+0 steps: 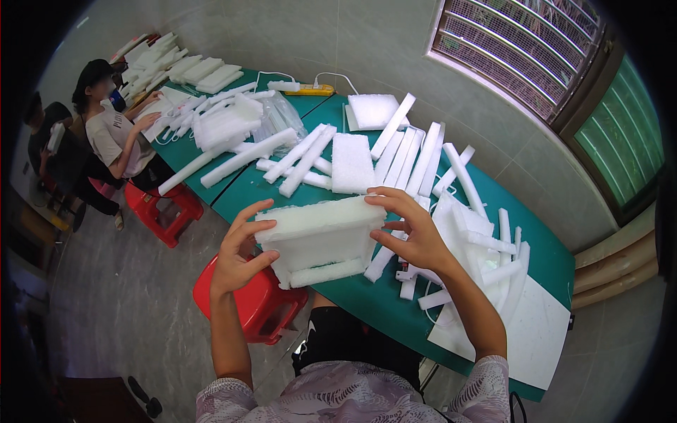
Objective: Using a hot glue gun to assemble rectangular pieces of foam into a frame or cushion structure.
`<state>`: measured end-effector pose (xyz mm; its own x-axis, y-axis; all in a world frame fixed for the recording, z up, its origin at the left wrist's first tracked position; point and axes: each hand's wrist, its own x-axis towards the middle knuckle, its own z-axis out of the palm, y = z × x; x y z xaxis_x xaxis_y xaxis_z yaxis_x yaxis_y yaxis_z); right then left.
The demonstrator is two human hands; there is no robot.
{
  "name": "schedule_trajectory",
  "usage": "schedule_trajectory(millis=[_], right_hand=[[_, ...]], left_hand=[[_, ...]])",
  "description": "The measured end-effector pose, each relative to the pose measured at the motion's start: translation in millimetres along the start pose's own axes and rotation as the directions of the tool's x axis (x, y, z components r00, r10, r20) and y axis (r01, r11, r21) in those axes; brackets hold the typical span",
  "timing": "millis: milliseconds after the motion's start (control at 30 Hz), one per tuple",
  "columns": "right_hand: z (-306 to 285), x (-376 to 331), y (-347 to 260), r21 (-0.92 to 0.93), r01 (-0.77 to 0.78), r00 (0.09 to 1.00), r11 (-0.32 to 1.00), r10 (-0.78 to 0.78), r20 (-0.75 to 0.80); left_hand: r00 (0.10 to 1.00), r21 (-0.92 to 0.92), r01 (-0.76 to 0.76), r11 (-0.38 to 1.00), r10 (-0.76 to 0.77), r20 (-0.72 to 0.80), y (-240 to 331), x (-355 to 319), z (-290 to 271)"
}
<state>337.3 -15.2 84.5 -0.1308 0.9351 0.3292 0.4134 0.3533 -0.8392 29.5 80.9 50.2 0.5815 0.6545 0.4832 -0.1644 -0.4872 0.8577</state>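
Observation:
Between my two hands is a white foam box (321, 220), held up in front of me and tilted so that its hollow inside shows. My left hand (243, 247) grips its left end, thumb low and fingers along the upper edge. At the opposite end, my right hand (409, 229) holds the upper right corner between fingers and thumb. Just past the box a flat foam block (352, 163) lies on the green table (328, 292). Beside my right hand are foam strips (398, 166) and a pale glue gun (421, 275), partly covered by strips.
Foam sheets and strips (493, 247) pile up at the right, near a white board (529, 331). A red stool (257, 303) stands at my left, another red stool (166, 215) farther off. A yellow power strip (310, 89) lies by the wall. Two people (116, 134) are at far left.

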Motion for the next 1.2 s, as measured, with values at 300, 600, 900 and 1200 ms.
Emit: schedule_trajectory(millis=[300,600,900,1200], right_hand=[[-0.1,-0.4,0.9,-0.022,0.029,0.998,0.999,-0.03,-0.05],[2.3,-1.6,0.0,0.008,0.004,0.999,1.0,-0.003,-0.054],[2.2,1.6,1.3,0.023,0.014,0.999,1.0,-0.013,-0.04],[1.5,-1.6,4.2,0.041,-0.008,0.999,0.999,0.01,-0.051]], left_hand=[[1.0,-0.005,-0.005,1.0,0.005,0.029,0.1,3.9,0.5],[0.999,-0.037,0.027,0.999,-0.025,0.036,-5.4,-0.2,-2.3],[0.999,-0.064,0.021,0.998,-0.017,0.05,-3.6,0.2,-3.2],[0.999,-0.088,0.025,0.996,-0.021,0.049,-10.3,0.8,-4.4]])
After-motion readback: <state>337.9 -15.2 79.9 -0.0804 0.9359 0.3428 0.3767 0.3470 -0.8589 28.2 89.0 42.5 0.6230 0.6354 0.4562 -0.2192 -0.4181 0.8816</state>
